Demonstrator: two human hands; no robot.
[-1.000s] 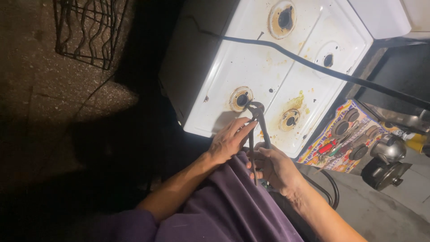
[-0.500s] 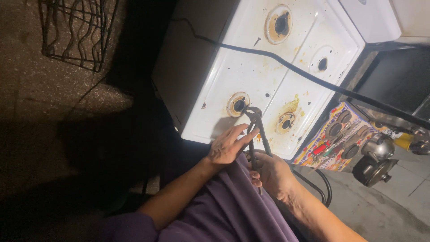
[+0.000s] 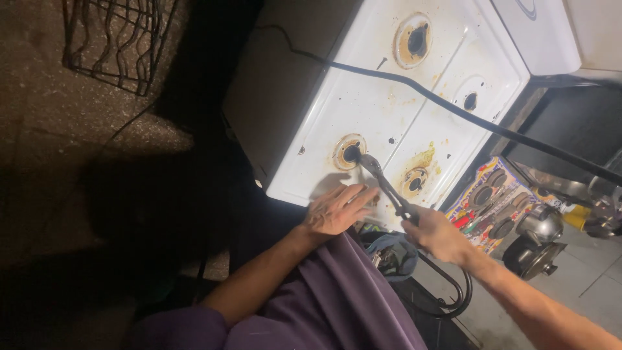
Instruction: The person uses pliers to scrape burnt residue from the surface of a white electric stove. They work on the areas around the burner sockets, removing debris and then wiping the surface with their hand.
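Lying on its back on the floor, a white gas stove top [image 3: 414, 97] serves as the landmark for everything else. Well to the left of it, a black wire rack [image 3: 113, 39] is seen on the dim concrete. Along the stove top's near edge, the left hand [image 3: 337, 209] is spread flat, fingers released and gripping nothing, pressed against the white enamel just below the nearest burner opening [image 3: 350, 152]. That opening sits up and slightly right of the left hand and is touched by the jaws of a pair of dark pliers [image 3: 382, 183]. The pliers' long axis runs diagonally, from the burner opening down and right to the stove top's lower edge, where the handles are clenched in the right hand [image 3: 435, 234]. The left hand is nearer the opening; the right hand is apart from it by the tool's length. A black hose [image 3: 453, 107] is laid across the stove top's middle, above the pliers, leaving the enamel around the opening unobstructed. Right of the stove top, a colourful printed package [image 3: 492, 204] and an angle grinder [image 3: 534, 240] are set on the tiles, close by the right forearm.
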